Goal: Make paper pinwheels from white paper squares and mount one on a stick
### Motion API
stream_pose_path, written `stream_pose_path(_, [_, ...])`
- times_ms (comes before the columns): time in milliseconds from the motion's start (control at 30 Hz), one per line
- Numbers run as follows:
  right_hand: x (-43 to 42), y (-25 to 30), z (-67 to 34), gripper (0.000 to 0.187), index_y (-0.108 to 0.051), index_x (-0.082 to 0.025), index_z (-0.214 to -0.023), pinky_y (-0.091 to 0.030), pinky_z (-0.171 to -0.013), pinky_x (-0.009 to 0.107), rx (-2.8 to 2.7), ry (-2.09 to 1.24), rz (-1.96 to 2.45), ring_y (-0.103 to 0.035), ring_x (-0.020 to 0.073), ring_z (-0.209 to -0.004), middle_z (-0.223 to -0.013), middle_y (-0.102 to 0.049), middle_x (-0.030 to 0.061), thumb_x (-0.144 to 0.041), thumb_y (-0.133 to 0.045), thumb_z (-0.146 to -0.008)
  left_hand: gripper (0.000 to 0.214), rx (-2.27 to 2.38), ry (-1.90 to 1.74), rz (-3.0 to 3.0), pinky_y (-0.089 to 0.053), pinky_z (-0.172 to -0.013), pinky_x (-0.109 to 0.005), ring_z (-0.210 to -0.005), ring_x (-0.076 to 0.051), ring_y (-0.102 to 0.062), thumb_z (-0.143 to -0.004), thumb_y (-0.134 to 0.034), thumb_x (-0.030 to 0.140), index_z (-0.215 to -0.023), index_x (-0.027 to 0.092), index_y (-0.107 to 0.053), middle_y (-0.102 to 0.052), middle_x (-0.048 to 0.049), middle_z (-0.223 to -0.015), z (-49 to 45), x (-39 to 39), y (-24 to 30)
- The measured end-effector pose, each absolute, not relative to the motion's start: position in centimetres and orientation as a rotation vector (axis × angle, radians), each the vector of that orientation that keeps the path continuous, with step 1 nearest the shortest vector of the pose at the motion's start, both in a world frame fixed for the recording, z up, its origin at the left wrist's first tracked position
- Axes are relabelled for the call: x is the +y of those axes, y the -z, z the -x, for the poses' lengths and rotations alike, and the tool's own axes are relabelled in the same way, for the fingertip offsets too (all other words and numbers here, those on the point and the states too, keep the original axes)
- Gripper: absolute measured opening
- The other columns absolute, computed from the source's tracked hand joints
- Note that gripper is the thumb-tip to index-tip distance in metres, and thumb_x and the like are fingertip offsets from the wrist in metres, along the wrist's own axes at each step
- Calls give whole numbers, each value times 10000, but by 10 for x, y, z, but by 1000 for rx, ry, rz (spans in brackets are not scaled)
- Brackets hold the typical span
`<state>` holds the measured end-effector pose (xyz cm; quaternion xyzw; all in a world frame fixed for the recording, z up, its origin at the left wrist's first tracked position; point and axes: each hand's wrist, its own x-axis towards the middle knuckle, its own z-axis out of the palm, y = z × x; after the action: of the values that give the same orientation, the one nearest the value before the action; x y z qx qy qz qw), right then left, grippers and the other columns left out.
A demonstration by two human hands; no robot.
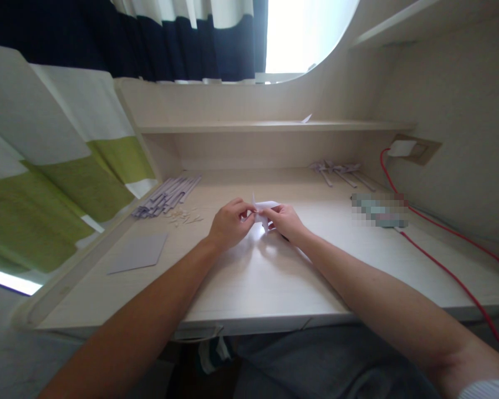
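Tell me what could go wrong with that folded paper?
The folded white paper is pinched in the left grip and right grip, so a hard squeeze or tug might crumple or tear it.
The little pale pieces lie loose beside the thin sticks; a bump might scatter them.
A red cable runs over the front edge of the desk, so an arm could snag it.

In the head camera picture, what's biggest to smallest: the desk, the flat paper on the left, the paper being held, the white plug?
1. Desk
2. Flat paper
3. Held paper and white plug: too alike to rank, and the held paper is partly covered.
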<state>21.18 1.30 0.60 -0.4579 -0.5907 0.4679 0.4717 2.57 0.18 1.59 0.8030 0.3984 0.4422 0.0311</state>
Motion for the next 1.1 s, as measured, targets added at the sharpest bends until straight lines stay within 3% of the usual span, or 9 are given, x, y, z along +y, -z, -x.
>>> stream_pose_path(367, [11, -9, -212, 272, -742, -131, -735, -433, -533, 255, -1446, -1078, 1196, -537, 133, -555, -629, -659, 19, -397, -683, -726, 171, 1564, -1267, -2457, -497, -798, -294, -800, -166, -630, -870, -608, 160, -963, 200, -746, -688, -27, -871, -6, 16, -27])
stream_pose_path(600, [10, -10, -214, 270, -714, -136, -673, -384, -505, 253, -1440, -1067, 1253, -515, 126, -525, -571, -614, 6, -393, -675, -747, 145, 2246, -831, -2176, -535, -875, -460, -1017, -342, -697, -884, -637, 187, -918, 175, -777, -753, -153, -1004, 71, 89, -41])
stream_pose_path(667, [12, -7, -214, 275, -704, -142, -647, -367, -489, 258, -1437, -1073, 1265, -494, 122, -500, -552, -601, 3, -397, -674, -745, 161, 2387, -701, -2101, -544, -925, -500, -1101, -358, -680, -915, -682, 240, -1022, 149, -760, -732, -170, -1107, 89, 105, -42])
stream_pose_path(733, [15, -3, -214, 278, -707, -144, -639, -362, -484, 263, -1435, -1074, 1276, -491, 124, -490, -553, -608, 8, -400, -675, -742, 383, 2478, -618, -2082, -579, -955, -488, -1137, -265, -663, -985, -664, 372, -1305, 163, -632, -648, -121, -1316, 101, 116, -41])
stream_pose_path(833, [20, 2, -214, 276, -718, -144, -643, -372, -492, 267, -1430, -1074, 1287, -511, 132, -501, -577, -638, 24, -398, -682, -744, 413, 2511, -574, -2115, -588, -948, -484, -1139, -262, -662, -991, -656, 378, -1345, 171, -608, -629, -122, -1347, 109, 130, -39])
stream_pose_path(900, [21, 4, -214, 274, -723, -146, -653, -381, -500, 268, -1419, -1075, 1288, -523, 136, -513, -599, -655, 32, -400, -683, -747, 400, 2513, -551, -2109, -531, -1009, -536, -1194, -298, -621, -971, -677, 381, -1292, 145, -631, -639, -139, -1323, 112, 140, -37])
stream_pose_path(1000, [20, 3, -213, 279, -731, -146, -670, -388, -506, 267, -1403, -1085, 1287, -538, 142, -532, -622, -668, 39, -410, -684, -749, 383, 2496, -522, -2072, -329, -1108, -669, -1302, -400, -488, -901, -733, 345, -1157, 71, -655, -653, -196, -1264, 113, 156, -32])
stream_pose_path(1100, [18, 0, -213, 277, -737, -146, -676, -386, -508, 265, -1400, -1092, 1297, -543, 143, -537, -615, -660, 35, -410, -691, -744, 413, 2481, -519, -1989, -219, -1122, -728, -1364, -468, -413, -851, -766, 291, -1147, 29, -646, -620, -248, -1316, 113, 169, -30])
